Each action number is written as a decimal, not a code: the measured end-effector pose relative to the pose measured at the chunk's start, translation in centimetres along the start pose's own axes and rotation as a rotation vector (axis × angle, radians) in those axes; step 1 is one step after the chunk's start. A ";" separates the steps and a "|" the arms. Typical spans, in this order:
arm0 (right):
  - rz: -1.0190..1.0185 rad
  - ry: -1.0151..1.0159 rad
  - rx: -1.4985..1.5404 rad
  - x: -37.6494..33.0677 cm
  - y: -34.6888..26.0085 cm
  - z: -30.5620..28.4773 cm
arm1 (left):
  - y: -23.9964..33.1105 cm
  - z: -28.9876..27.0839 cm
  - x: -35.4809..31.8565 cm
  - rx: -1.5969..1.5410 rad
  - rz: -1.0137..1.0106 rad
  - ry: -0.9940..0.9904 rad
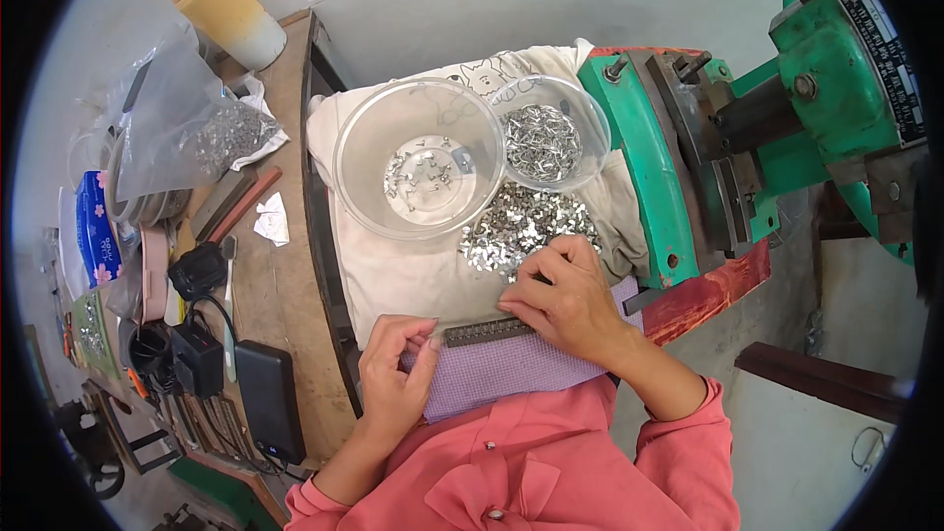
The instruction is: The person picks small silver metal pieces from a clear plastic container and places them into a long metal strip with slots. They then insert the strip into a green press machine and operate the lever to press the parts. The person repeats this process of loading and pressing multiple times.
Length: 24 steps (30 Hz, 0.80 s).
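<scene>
Two bare hands of mine bracket a dark, narrow, notched metal strip (484, 333) lying on the lilac textured cloth (497, 374) over my lap. My left hand (395, 366) grasps its left end between thumb and fingertips. My right hand (568, 300) arches over the other end, wrist bent, thumb low by the strip and fingers curled; I can't tell whether a piece sits in that pinch. I judge the step to be setting small parts along the strip, with the loose heap of shiny silver metal pieces (526, 226) just beyond. The next move probably calls for a steady left hold and fine right-hand placing.
</scene>
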State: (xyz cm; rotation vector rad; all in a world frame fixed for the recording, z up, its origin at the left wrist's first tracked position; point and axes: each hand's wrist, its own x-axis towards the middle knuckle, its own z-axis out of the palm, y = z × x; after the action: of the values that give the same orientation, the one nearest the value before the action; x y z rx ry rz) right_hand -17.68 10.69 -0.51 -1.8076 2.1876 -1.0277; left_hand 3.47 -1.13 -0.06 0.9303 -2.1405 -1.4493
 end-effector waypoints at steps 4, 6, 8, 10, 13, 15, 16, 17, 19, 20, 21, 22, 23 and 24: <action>0.022 -0.029 -0.064 0.0 -0.3 -0.4 | -0.2 0.2 0.6 0.014 0.020 0.001; 0.037 -0.041 -0.088 -0.1 -0.4 -0.4 | -0.3 0.2 0.8 0.014 0.028 -0.006; 0.058 -0.042 -0.073 -0.2 -0.2 -0.4 | -0.4 0.1 1.0 0.017 0.046 -0.012; 0.104 -0.073 -0.018 -0.3 -0.3 -0.6 | -0.5 0.0 1.1 0.023 0.049 -0.019; 0.170 -0.147 0.043 -0.2 -0.7 -1.1 | -0.8 -0.1 1.1 0.024 0.036 -0.038; 0.196 -0.186 0.063 -0.2 -0.9 -1.3 | -1.0 -0.1 1.2 0.034 0.036 -0.054; 0.200 -0.195 0.066 -0.2 -1.0 -1.3 | -1.0 -0.1 1.2 0.045 0.042 -0.062; 0.204 -0.205 0.069 -0.2 -1.1 -1.3 | -1.0 -0.1 1.3 0.056 0.049 -0.069; 0.205 -0.214 0.063 -0.1 -1.2 -1.4 | -1.0 -0.2 1.3 0.056 0.056 -0.070; 0.206 -0.219 0.060 -0.1 -1.2 -1.4 | -1.0 -0.2 1.3 0.056 0.060 -0.071; 0.207 -0.217 0.054 -0.2 -1.3 -1.4 | -1.0 -0.2 1.3 0.052 0.054 -0.074; 0.209 -0.216 0.047 -0.2 -1.3 -1.3 | -1.1 -0.2 1.3 0.048 0.048 -0.077; 0.211 -0.214 0.041 -0.2 -1.3 -1.3 | -1.1 -0.2 1.3 0.044 0.042 -0.080; 0.212 -0.218 0.031 -0.2 -1.3 -1.3 | -1.0 -0.2 1.3 0.043 0.040 -0.080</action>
State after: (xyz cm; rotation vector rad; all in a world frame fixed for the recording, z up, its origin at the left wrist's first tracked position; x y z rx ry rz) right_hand -17.17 11.35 1.19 -1.5518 2.1597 -0.7769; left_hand 3.00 -2.40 -1.01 0.8529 -2.2429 -1.4486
